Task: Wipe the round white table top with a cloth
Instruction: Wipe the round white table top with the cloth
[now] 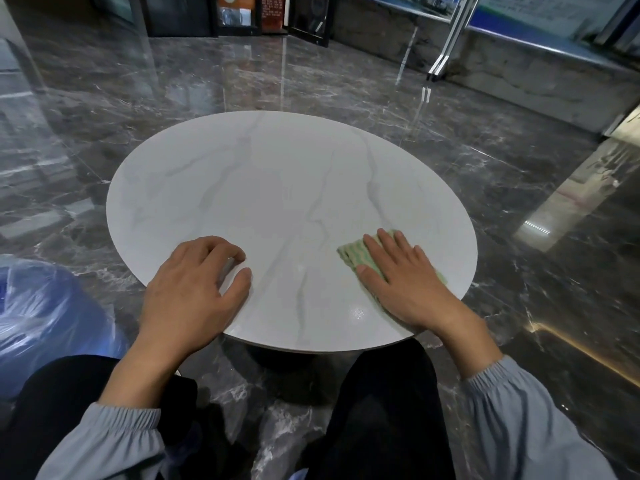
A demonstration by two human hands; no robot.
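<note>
The round white table top (pixel 277 188) with grey marble veins fills the middle of the view. A green and white striped cloth (pixel 353 255) lies on its near right part. My right hand (pixel 405 282) lies flat on the cloth with straight fingers and covers most of it. My left hand (pixel 190 289) rests on the near left edge of the table, fingers loosely curled, holding nothing.
Glossy dark marble floor (pixel 519 168) surrounds the table. A blue bin lined with clear plastic (pixel 38 306) stands at the near left. My knees in dark trousers sit under the near edge. Display panels (pixel 242 12) and a metal frame (pixel 446 46) stand at the back.
</note>
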